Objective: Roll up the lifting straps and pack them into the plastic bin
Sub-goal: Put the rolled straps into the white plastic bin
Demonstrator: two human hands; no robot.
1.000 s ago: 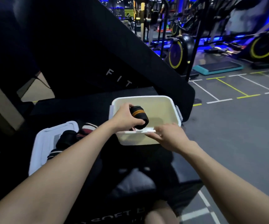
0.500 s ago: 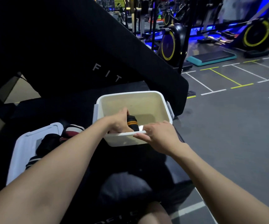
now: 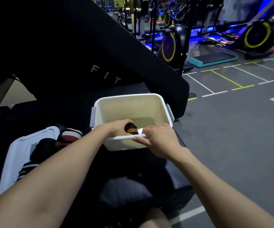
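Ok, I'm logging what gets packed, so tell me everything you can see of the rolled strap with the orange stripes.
The rolled strap is a black fabric roll with two orange bands around it, wound tight. It sits low inside the white plastic bin, near the front wall, tilted on its side. The left hand grips it from the left and above, covering part of it. The right hand does not touch it; it holds the bin's front rim. Whether the roll rests on the bin's floor cannot be told.

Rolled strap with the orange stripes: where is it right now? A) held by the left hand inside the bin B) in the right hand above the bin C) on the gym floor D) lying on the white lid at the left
A: the left hand grips the rolled strap down inside the plastic bin, while the right hand holds the bin's near rim.
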